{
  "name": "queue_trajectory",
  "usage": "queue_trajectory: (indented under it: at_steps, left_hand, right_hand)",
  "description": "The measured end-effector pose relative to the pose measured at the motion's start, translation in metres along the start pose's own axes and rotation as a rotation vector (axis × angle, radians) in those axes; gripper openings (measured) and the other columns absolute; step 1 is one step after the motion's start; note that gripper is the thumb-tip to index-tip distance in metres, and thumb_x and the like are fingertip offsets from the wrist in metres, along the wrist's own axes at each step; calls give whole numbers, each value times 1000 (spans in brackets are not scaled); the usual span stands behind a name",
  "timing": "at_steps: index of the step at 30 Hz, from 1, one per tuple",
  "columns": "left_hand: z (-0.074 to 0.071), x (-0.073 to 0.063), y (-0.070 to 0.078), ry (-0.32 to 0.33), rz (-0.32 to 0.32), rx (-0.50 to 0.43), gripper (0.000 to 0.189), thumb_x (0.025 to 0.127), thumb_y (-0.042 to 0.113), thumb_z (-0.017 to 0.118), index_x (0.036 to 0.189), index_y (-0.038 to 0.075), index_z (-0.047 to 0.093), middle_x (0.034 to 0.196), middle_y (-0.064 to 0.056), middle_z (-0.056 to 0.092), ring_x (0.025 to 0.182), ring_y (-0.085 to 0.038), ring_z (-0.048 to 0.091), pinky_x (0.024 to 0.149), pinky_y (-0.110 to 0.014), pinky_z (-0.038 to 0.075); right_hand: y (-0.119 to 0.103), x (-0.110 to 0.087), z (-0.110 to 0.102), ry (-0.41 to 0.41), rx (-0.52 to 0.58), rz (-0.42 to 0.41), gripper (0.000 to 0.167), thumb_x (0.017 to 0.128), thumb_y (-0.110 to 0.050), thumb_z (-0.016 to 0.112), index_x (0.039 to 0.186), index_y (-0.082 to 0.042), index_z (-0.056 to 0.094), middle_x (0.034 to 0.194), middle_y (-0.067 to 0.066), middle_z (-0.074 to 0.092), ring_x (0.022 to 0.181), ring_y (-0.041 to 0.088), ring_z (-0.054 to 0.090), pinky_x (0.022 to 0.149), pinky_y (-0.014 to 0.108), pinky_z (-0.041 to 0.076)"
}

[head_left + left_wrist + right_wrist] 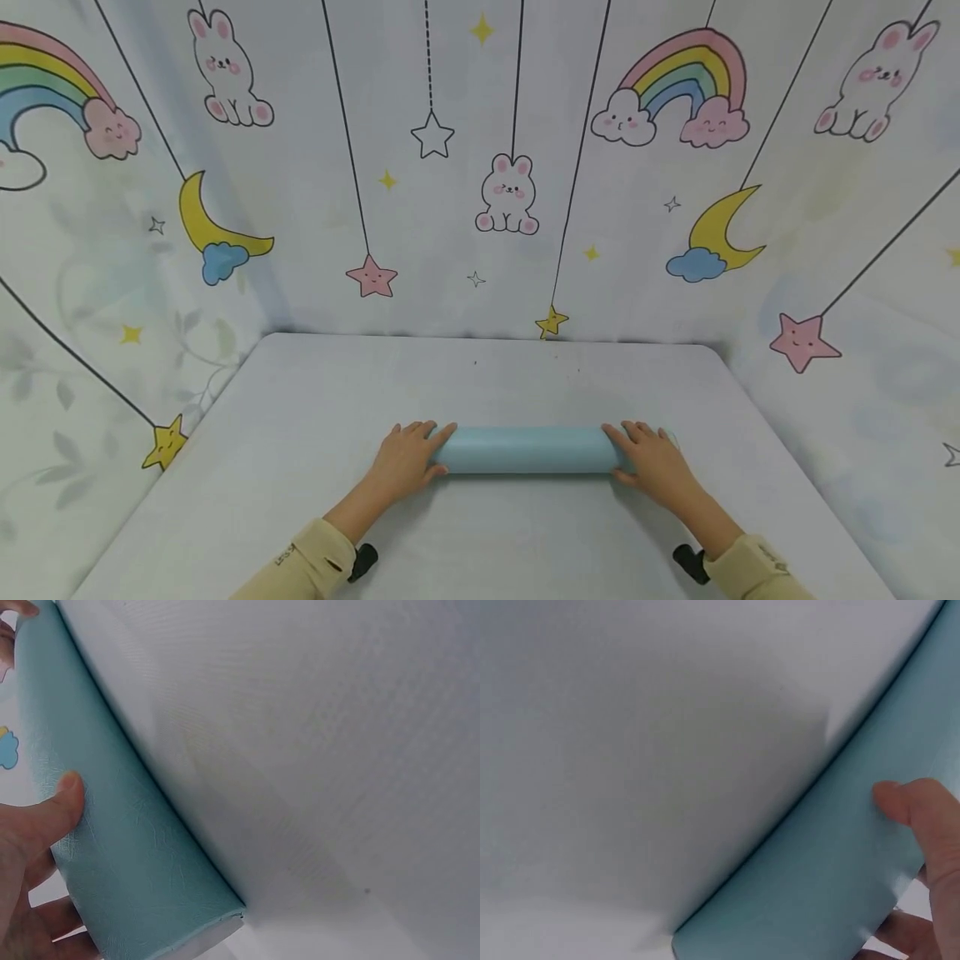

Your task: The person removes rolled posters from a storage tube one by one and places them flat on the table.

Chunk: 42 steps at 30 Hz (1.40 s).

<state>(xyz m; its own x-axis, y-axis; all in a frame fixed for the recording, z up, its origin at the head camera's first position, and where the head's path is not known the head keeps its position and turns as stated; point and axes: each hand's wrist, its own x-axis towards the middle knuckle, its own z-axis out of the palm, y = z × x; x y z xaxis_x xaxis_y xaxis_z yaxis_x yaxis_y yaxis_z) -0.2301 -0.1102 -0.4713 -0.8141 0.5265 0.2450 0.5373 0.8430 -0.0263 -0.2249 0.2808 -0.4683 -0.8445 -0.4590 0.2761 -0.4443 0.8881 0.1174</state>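
A light blue rolled-up mat [528, 450] with a smooth, leather-like surface lies crosswise on the white table [517, 533]. My left hand [403, 462] grips its left end, the thumb on the near side and the fingers over the far side. At the other end my right hand [656, 465] holds it in the same way. In the left wrist view, the mat [135, 847] shows a pale inner edge at its end, and the thumb [66, 804] presses its surface. The right wrist view shows the thumb [904, 799] on the mat [810, 877].
Pale fabric walls [450, 225] printed with rainbows, moons, stars and rabbits enclose the table at the back and both sides. Small dark specks [475, 362] dot the tabletop beyond the roll. Black devices [363, 563] sit at both sleeve cuffs.
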Motion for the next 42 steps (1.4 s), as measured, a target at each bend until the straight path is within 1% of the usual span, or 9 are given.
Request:
queue_trajectory:
  at_steps: [5, 8, 12, 14, 16, 22, 26, 34, 42]
  left_hand:
    - [0, 0, 1, -8, -3, -10, 63, 78, 44, 67, 132, 17, 49, 116, -13, 57, 106, -32, 55, 84, -53, 43]
    - [0, -1, 2, -12, -8, -29, 62, 78, 42, 67, 132, 16, 49, 116, -13, 56, 106, -33, 54, 84, -54, 43]
    - [1, -1, 2, -16, -16, -37, 62, 78, 41, 68, 132, 16, 49, 116, -13, 56, 106, -33, 54, 85, -54, 43]
    - [1, -1, 2, -14, -20, -32, 62, 78, 41, 68, 132, 16, 49, 116, -13, 56, 106, -32, 54, 85, -54, 43]
    - [1, -2, 2, -13, -21, -25, 62, 78, 42, 68, 132, 17, 49, 116, -13, 56, 106, -32, 54, 85, -54, 43]
    - [0, -5, 2, -14, -30, -23, 62, 78, 42, 68, 132, 16, 49, 115, -13, 57, 106, -32, 54, 85, -54, 43]
    - [-1, -6, 1, -6, -38, -18, 62, 77, 41, 69, 131, 16, 50, 115, -13, 57, 106, -32, 54, 85, -54, 42]
    - [0, -4, 3, 13, -20, -25, 62, 77, 40, 69, 131, 16, 50, 114, -12, 57, 106, -31, 54, 85, -55, 42]
    - [-1, -3, 4, 2, -26, -28, 62, 78, 41, 68, 132, 17, 49, 116, -12, 56, 107, -31, 53, 87, -55, 41]
  right_hand:
    - [-6, 2, -1, 8, -25, -23, 70, 63, -27, 83, 122, -4, 55, 110, 21, 56, 98, 44, 54, 74, 61, 43]
    - [-11, 5, -2, 17, -35, -31, 69, 62, -26, 83, 121, -4, 55, 109, 19, 57, 97, 42, 55, 74, 60, 44]
    - [-23, 13, 0, 8, -44, -80, 68, 65, -29, 82, 122, -5, 55, 109, 17, 56, 97, 38, 55, 74, 58, 45]
    - [-30, 19, 1, 0, -37, -114, 68, 66, -30, 81, 123, -6, 53, 109, 16, 56, 97, 37, 54, 74, 57, 45]
    - [-36, 23, 2, -9, -36, -131, 67, 67, -30, 80, 123, -6, 53, 108, 16, 55, 96, 37, 54, 73, 57, 45]
    - [-46, 29, 4, -13, -60, -127, 68, 66, -32, 81, 123, -8, 53, 107, 15, 55, 94, 35, 54, 74, 55, 46]
    - [-52, 33, 5, -18, -72, -133, 68, 68, -35, 79, 125, -9, 52, 108, 14, 55, 95, 35, 54, 75, 54, 46]
    - [-67, 42, 9, -39, -56, -155, 68, 71, -36, 77, 127, -9, 49, 108, 13, 54, 94, 33, 54, 78, 53, 45]
    - [-75, 47, 3, -39, -76, -175, 69, 71, -38, 76, 127, -10, 49, 107, 12, 55, 91, 31, 55, 75, 51, 46]
